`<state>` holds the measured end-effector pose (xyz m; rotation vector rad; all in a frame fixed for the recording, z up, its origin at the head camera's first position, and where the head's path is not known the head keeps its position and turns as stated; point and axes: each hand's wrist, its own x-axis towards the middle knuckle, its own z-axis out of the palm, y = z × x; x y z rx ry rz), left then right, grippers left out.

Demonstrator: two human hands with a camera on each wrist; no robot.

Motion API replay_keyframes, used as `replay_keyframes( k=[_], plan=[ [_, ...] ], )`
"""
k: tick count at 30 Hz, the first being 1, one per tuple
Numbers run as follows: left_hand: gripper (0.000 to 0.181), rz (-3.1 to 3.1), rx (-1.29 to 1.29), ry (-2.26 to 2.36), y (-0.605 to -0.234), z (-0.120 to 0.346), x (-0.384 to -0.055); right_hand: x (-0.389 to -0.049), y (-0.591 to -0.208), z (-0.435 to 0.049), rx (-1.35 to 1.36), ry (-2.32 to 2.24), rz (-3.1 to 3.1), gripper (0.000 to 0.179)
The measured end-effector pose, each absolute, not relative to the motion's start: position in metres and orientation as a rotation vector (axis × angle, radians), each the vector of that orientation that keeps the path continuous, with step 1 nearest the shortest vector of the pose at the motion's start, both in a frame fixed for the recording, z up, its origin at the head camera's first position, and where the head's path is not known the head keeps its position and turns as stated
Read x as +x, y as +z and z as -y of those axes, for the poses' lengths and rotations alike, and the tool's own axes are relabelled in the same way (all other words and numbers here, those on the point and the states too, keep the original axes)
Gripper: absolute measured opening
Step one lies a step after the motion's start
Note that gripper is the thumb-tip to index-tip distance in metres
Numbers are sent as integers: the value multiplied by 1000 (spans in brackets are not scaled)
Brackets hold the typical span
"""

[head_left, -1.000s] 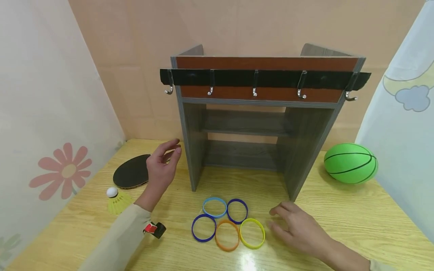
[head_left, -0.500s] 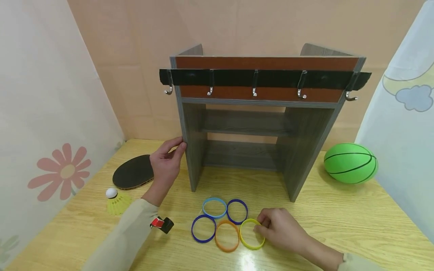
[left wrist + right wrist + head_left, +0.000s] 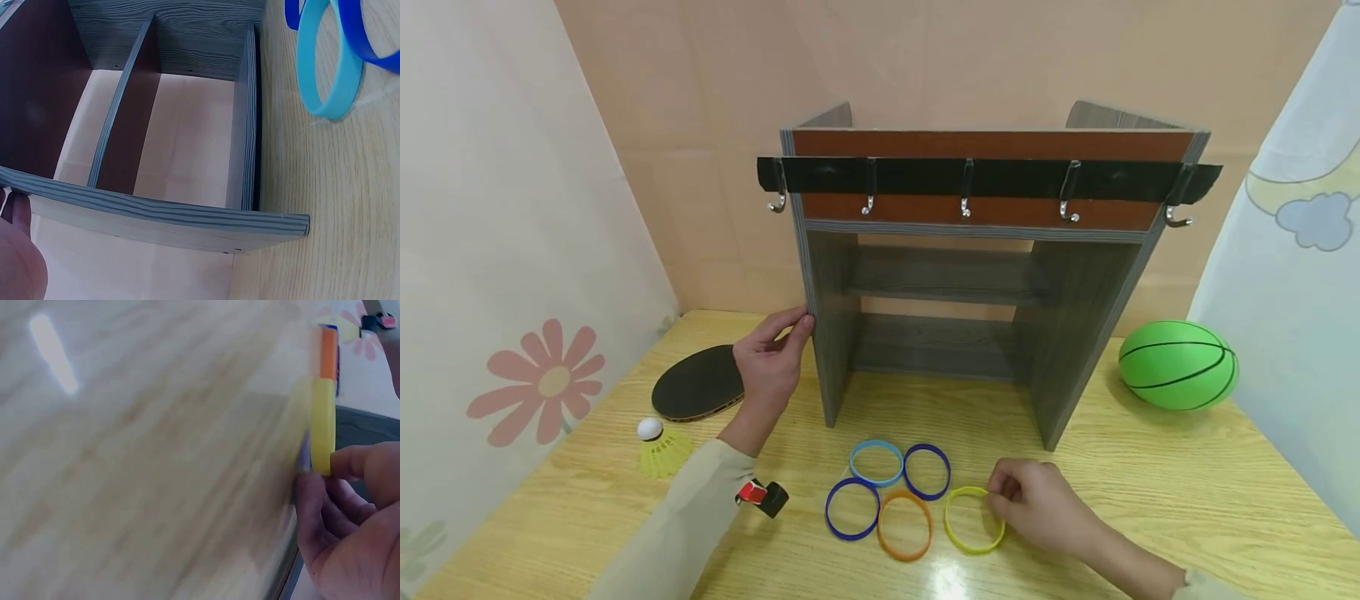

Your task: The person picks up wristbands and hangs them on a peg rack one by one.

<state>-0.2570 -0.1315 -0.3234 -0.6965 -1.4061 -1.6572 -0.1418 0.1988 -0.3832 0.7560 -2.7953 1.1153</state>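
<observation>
My right hand pinches the right side of a yellow wristband between thumb and fingers, low over the table. In the right wrist view the yellow band shows edge-on at the fingertips. My left hand holds the left front edge of a grey wooden shelf with thumb and fingertips. Beside the yellow band lie an orange wristband, a light blue wristband and two dark blue wristbands. A black strip with several silver hooks crosses the shelf's top front.
A black table tennis paddle and a yellow shuttlecock lie on the left of the wooden table. At the right stands a green ball. Printed cloth hangs at both sides.
My left hand has reached right and taken hold of the shelf's edge. My right hand has moved to the yellow wristband, gripped it and drawn it slightly right, away from the others.
</observation>
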Motion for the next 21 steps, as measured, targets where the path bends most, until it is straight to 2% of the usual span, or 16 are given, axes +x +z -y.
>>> replay_keyframes(
  k=[4,8,12,21],
  plan=[
    [12,1399,-692,-1674,-323,131,-257,-144,-378,-207,727,1250,2823,14],
    [13,1414,-689,-1672,-323,131,-256,-148,-372,-218,650,1573,2882,9],
    [13,1432,-693,-1659,-322,132,-255,-153,-366,-231,601,1829,2870,13],
    [15,1454,-689,-1669,-322,134,-256,-160,-349,-254,559,2012,2683,18]
  ],
)
